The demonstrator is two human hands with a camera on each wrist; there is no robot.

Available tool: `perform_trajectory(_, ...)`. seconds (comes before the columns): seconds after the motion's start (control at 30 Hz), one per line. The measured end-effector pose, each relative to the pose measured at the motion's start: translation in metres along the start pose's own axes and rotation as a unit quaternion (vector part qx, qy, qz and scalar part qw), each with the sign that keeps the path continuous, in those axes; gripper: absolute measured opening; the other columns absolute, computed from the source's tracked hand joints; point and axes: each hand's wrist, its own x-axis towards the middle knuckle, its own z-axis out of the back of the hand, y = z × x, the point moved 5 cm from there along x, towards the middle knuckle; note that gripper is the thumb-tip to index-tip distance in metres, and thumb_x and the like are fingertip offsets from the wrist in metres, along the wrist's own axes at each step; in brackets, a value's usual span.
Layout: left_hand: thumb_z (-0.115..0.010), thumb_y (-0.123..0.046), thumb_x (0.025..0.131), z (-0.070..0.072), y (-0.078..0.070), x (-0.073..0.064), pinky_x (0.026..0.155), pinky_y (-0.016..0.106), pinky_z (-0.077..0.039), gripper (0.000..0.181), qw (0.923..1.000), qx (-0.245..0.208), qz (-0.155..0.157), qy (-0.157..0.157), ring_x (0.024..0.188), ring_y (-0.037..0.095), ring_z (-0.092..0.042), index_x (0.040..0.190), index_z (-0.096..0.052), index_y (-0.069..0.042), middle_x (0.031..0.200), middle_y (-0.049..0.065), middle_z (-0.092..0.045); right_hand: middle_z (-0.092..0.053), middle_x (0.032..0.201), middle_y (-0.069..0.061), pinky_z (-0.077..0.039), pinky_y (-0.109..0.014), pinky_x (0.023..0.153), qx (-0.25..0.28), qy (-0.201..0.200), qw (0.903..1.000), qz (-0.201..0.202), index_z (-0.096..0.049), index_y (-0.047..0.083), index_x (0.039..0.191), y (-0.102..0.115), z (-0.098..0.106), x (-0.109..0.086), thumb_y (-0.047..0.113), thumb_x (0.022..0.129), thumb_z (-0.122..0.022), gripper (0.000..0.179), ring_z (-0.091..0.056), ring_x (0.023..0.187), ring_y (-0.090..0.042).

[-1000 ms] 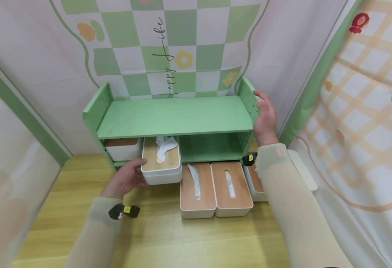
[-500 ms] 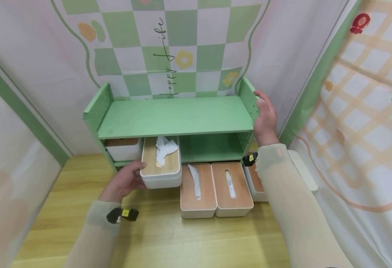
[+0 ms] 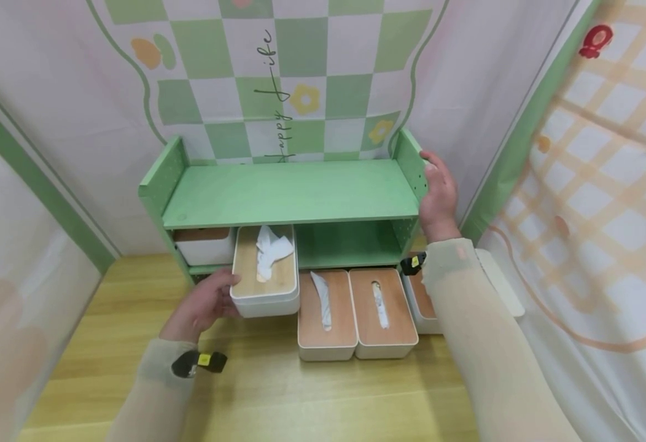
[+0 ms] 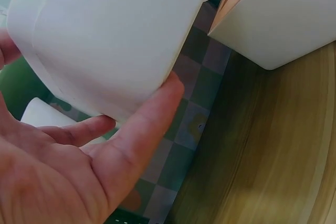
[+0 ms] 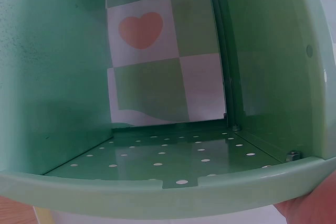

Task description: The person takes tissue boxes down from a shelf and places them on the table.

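My left hand (image 3: 207, 302) holds a white tissue box (image 3: 264, 298) by its left side, with the thumb near the lid's edge. The box has a wooden lid and a tissue sticking up from its slot. It juts out from the middle level of a green shelf (image 3: 290, 191), tilted toward me. In the left wrist view the white wall of this tissue box (image 4: 115, 35) rests against my thumb and fingers. My right hand (image 3: 439, 199) grips the shelf's right side panel (image 3: 411, 166); only a bit of that hand shows in the right wrist view.
Another white box (image 3: 204, 248) sits in the shelf's left end. Two wooden-lidded tissue boxes (image 3: 327, 316) (image 3: 386, 344) stand side by side on the wooden table (image 3: 279, 399). Partly behind my right arm is a further box (image 3: 425, 322), with a white object (image 3: 502, 285) beyond it.
My left hand has drawn the tissue box slightly farther out of the shelf toward me. My right hand keeps its place on the side panel.
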Motion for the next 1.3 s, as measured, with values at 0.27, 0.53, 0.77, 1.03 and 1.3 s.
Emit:
perform_trajectory(0.27, -0.053, -0.027, 0.099, 0.002, 0.003, -0.005, 0.073, 0.049, -0.057, 0.063, 0.9999, 0.006, 0.004, -0.012, 0.084, 0.029, -0.07, 0.15, -0.029, 0.002, 0.1, 0.017, -0.071, -0.035, 0.154, 0.016, -0.02, -0.039, 0.113, -0.001, 0.003, 1.0, 0.001, -0.051, 0.032, 0.145, 0.0, 0.001, -0.002, 0.045, 0.105, -0.034, 0.046, -0.029, 0.137, -0.008)
perform_trajectory(0.53, -0.053, -0.03, 0.099, 0.003, 0.005, -0.018, 0.077, 0.047, -0.056, 0.067, 0.9994, 0.02, 0.021, -0.018, 0.088, 0.029, -0.07, 0.152, -0.027, 0.001, 0.104, 0.016, -0.07, -0.037, 0.154, 0.013, -0.022, -0.037, 0.112, 0.005, -0.004, 1.0, 0.002, -0.053, 0.028, 0.144, -0.002, 0.001, 0.001, 0.041, 0.105, -0.034, 0.046, -0.031, 0.136, -0.009)
perform_trajectory(0.77, -0.055, -0.029, 0.098, 0.004, 0.01, -0.028, 0.076, 0.046, -0.056, 0.065, 0.9994, 0.02, 0.02, -0.019, 0.087, 0.03, -0.069, 0.149, -0.03, 0.001, 0.102, 0.015, -0.07, -0.037, 0.155, 0.011, -0.022, -0.038, 0.112, 0.005, -0.007, 0.9999, 0.007, -0.054, 0.028, 0.143, 0.0, 0.001, -0.001, 0.042, 0.105, -0.035, 0.045, -0.031, 0.136, -0.009)
perform_trajectory(1.03, -0.055, -0.027, 0.098, 0.006, 0.015, -0.038, 0.076, 0.045, -0.056, 0.063, 0.9993, 0.023, 0.015, -0.023, 0.085, 0.029, -0.069, 0.149, -0.032, 0.002, 0.1, 0.014, -0.07, -0.037, 0.154, 0.013, -0.023, -0.037, 0.111, 0.007, -0.006, 0.9999, 0.007, -0.054, 0.028, 0.143, 0.001, 0.0, -0.001, 0.042, 0.105, -0.035, 0.045, -0.031, 0.136, -0.008)
perform_trajectory(1.3, -0.054, -0.024, 0.098, 0.009, 0.023, -0.047, 0.078, 0.049, -0.056, 0.065, 0.9999, 0.012, 0.008, -0.009, 0.085, 0.029, -0.07, 0.151, -0.027, 0.003, 0.101, 0.016, -0.07, -0.037, 0.154, 0.014, -0.022, -0.038, 0.112, 0.001, -0.003, 1.0, 0.009, -0.054, 0.029, 0.144, 0.0, 0.0, 0.0, 0.043, 0.105, -0.034, 0.046, -0.031, 0.136, -0.008)
